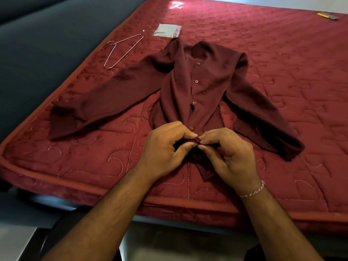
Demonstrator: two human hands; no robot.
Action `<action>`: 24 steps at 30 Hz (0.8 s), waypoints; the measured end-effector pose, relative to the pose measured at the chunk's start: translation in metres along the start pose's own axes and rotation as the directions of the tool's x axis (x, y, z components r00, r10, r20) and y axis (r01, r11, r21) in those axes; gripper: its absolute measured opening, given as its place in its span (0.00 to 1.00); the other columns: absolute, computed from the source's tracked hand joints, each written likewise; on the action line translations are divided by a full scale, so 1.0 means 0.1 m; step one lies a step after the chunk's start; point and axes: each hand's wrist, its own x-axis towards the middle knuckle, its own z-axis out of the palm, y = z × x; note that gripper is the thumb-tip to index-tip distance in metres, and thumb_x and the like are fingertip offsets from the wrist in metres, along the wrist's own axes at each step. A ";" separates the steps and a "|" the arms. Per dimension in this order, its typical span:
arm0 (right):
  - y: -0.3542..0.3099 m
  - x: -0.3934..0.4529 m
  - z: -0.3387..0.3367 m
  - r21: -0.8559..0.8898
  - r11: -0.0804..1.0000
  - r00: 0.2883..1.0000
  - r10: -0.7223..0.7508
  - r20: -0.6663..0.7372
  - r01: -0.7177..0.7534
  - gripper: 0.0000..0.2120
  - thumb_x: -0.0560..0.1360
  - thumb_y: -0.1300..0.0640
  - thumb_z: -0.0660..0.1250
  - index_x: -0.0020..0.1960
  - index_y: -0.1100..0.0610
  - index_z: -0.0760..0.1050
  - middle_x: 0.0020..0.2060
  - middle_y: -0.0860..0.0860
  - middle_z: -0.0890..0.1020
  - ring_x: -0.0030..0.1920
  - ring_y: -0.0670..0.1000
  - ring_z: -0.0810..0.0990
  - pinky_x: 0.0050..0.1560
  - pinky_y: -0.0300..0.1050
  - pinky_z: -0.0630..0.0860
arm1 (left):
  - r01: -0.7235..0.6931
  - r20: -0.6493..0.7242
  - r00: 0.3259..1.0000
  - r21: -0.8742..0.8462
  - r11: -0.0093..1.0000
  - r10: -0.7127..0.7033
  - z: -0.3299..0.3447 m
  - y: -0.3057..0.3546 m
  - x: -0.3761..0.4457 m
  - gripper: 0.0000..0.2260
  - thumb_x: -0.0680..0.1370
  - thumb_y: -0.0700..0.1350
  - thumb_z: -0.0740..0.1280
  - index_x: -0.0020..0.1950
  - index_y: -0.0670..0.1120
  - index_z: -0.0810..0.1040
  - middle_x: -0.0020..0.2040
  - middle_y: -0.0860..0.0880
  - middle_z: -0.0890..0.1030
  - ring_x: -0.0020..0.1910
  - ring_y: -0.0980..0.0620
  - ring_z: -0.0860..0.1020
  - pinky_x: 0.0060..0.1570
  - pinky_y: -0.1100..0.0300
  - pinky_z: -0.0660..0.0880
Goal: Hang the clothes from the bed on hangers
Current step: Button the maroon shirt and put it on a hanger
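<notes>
A maroon button-front shirt (197, 87) lies front-up on the red quilted mattress (282, 72) of the bed, collar pointing away from the person and hem toward the near edge. Both long sleeves are spread outward — one toward the left edge of the mattress, the other toward the right. Four small buttons show along the placket; the fabric on either side of it is bunched and creased.

The left hand (165, 149) and the right hand (231, 157) meet at the lower end of the placket, just below the lowest visible button. Each hand pinches a fold of the shirt fabric between thumb and forefinger, and the fingertips of the two hands touch or nearly touch over that fold. The remaining fingers of both hands are curled inward. A thin braided thread bracelet (252, 190) sits on the right wrist.

A wire hanger (122, 50) lies flat on the mattress near its left edge, beyond the left sleeve and well apart from both hands — nothing hangs on it. A small clear plastic packet (167, 30) lies just beyond the shirt collar. A small yellow object (326, 16) rests near the far right edge of the mattress; it is too small to identify. A dark grey floor (47, 44) runs along the left side of the bed.
</notes>
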 end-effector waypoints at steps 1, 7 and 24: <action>0.00 0.00 0.00 -0.002 1.000 1.000 -0.001 -0.003 0.001 0.04 0.75 0.65 0.77 0.48 0.61 0.82 0.47 0.50 0.85 0.50 0.49 0.84 0.51 0.47 0.80 | -0.003 -0.017 1.000 0.002 1.000 0.003 0.00 -0.01 0.00 0.06 0.78 0.44 0.73 0.48 0.41 0.85 0.43 0.55 0.81 0.42 0.60 0.78 0.43 0.63 0.73; -0.02 0.00 0.02 -0.068 0.994 0.996 -0.083 -0.039 0.080 0.03 0.76 0.66 0.76 0.47 0.64 0.82 0.46 0.53 0.84 0.48 0.53 0.82 0.49 0.48 0.79 | -0.038 -0.073 0.996 0.095 0.995 0.045 0.02 0.03 -0.04 0.08 0.77 0.43 0.75 0.42 0.40 0.82 0.37 0.50 0.79 0.36 0.51 0.75 0.39 0.58 0.70; -0.03 -0.01 0.09 -0.032 0.998 0.996 -0.063 -0.060 0.061 0.03 0.76 0.70 0.73 0.45 0.67 0.79 0.50 0.53 0.85 0.51 0.47 0.84 0.51 0.41 0.80 | -0.077 -0.071 0.993 0.152 0.985 0.089 0.06 0.08 -0.07 0.07 0.77 0.38 0.72 0.40 0.37 0.80 0.35 0.46 0.77 0.35 0.47 0.72 0.38 0.55 0.68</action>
